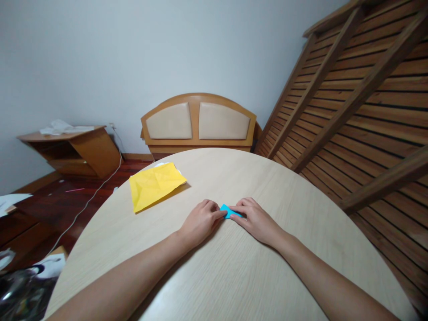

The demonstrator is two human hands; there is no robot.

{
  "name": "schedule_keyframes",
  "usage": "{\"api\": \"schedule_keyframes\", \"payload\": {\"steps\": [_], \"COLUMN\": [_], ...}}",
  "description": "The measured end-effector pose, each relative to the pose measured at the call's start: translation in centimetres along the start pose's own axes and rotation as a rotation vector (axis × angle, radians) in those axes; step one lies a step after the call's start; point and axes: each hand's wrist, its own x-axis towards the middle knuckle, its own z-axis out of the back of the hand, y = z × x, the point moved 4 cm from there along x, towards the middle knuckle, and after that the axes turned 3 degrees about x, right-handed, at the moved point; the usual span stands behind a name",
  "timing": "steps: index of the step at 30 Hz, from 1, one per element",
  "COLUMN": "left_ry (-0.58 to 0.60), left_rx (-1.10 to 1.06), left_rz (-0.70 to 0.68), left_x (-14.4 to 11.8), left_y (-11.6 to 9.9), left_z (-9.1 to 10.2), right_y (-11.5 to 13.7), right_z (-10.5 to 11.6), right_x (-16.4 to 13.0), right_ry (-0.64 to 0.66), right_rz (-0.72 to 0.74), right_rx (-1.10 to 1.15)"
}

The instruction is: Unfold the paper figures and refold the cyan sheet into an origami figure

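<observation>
A small piece of folded blue paper (226,208) lies on the round, pale wood-grain table (214,174), between my two hands. My left hand (204,218) has its fingers curled, with the thumb and fingertips pressed on the paper's left edge. From the other side, the fingers and thumb of my right hand (253,218) hold the right end of the same paper and cover part of it. Farther left on the table rests a creased yellow sheet (157,185), with some white paper showing beneath its far edge.
Past the table stands a wooden headboard (197,120) with two cream panels. Slatted wooden boards (354,116) lean along the right. At left are a low wooden cabinet (83,151) with white papers on top and a white cable (90,200) across the dark red floor.
</observation>
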Motion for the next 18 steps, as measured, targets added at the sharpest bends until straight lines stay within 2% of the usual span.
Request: {"api": "schedule_keyframes", "payload": {"steps": [8,14,18], "left_ry": [0.011,0.025,0.035], "left_rx": [-0.013,0.010,0.010], "left_rz": [-0.029,-0.050,-0.046], "left_x": [0.0,0.2,0.3], "left_y": [0.1,0.0,0.0], "left_z": [0.0,0.2,0.2], "right_y": [0.5,0.5,1.2], "right_z": [0.2,1.5,1.6], "right_x": [-0.1,-0.9,-1.6], "right_ry": [0.052,0.192,0.225], "right_rz": [0.013,0.070,0.100], "right_rx": [-0.077,-0.064,-0.161]}}
